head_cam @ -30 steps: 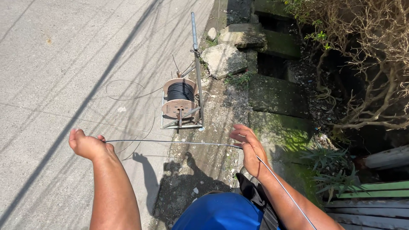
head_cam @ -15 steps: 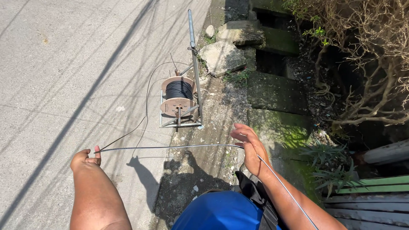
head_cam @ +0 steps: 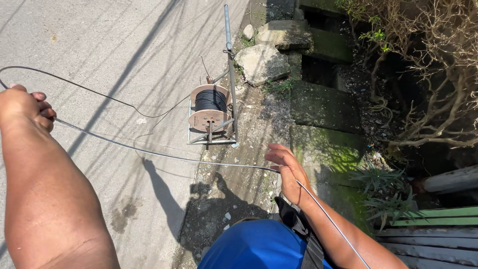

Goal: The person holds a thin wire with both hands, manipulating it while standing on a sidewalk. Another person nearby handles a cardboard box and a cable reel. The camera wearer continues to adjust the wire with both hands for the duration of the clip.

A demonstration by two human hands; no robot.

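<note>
I look down from a height at a road. My left hand [head_cam: 22, 107] is closed around a thin grey cable [head_cam: 149, 152] at the far left. The cable stretches across to my right hand [head_cam: 289, 172], which has its fingers loosely curled around it, and then runs down past my right forearm. A slack loop of the same cable curves away on the road toward a wooden cable reel [head_cam: 210, 107] wound with black cable. The reel sits in a small metal stand [head_cam: 211, 139] on the ground below.
An upright metal pole [head_cam: 230, 74] stands beside the reel. Rocks [head_cam: 261, 62] and mossy concrete slabs [head_cam: 323, 104] line the road's right edge, with bare shrubs [head_cam: 428, 74] and green planks [head_cam: 438, 219] further right. Something blue [head_cam: 259, 246] sits at my waist.
My left hand has swung out and up to the left, pulling the cable with it and drawing a longer span. My right hand has stayed in place on the cable.
</note>
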